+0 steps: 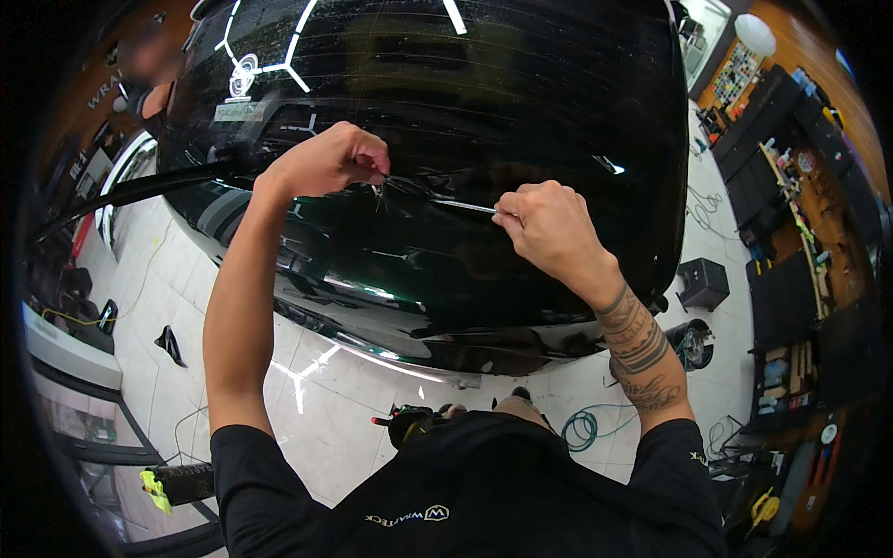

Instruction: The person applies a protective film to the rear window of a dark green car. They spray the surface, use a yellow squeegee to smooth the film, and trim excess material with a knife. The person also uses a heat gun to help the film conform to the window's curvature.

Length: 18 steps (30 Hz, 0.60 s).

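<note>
In front of me is the glossy black rear of a car (558,102), its glass wet with droplets and streaks. My left hand (326,160) is closed in a pinch close to the panel, left of centre. Thin shiny strands (379,195) hang at its fingertips, too fine to name. To the right, my right hand (551,228) grips a slim silver tool (465,205) between thumb and fingers. The tool points left, and its dark far end lies near my left fingertips. Whether its tip touches the panel I cannot tell.
A long black wiper-like arm (153,189) sticks out leftward beside my left wrist. Another person (153,74) stands at the far left. A black box (703,284), a bucket-like container (690,344) and a coiled teal hose (584,428) are on the tiled floor at right.
</note>
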### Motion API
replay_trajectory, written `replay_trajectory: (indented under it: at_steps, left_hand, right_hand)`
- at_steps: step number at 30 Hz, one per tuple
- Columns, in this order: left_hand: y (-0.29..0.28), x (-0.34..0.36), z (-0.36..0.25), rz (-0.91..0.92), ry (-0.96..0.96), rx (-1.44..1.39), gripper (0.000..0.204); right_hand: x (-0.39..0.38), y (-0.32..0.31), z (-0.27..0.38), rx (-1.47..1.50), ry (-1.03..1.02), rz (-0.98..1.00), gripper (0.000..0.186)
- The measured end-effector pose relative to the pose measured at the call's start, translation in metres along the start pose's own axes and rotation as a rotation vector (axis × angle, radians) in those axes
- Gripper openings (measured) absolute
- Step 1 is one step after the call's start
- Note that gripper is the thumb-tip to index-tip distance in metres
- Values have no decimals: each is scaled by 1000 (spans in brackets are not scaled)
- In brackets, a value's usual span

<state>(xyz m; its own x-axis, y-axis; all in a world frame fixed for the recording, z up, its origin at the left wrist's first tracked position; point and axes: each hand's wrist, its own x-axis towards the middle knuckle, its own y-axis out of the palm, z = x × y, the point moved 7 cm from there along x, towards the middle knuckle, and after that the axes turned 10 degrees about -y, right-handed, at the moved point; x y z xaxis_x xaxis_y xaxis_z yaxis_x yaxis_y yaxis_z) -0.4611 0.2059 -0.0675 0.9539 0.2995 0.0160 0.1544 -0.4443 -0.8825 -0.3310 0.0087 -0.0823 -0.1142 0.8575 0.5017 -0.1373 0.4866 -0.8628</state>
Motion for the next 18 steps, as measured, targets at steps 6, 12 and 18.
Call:
replay_trajectory:
  at_steps: [6,12,18]
  left_hand:
    - [1,-5,-3,-46,-3,-76,6]
    - [34,-3,-57,-207,150,160,35]
    - [44,46,-114,-440,116,-68,30]
  right_hand:
    - [-22,-19,-17,-7,-2,-25,14]
    - [-22,-16,-23,-4,87,75,11]
    - [-27,-17,-18,-48,48,6,12]
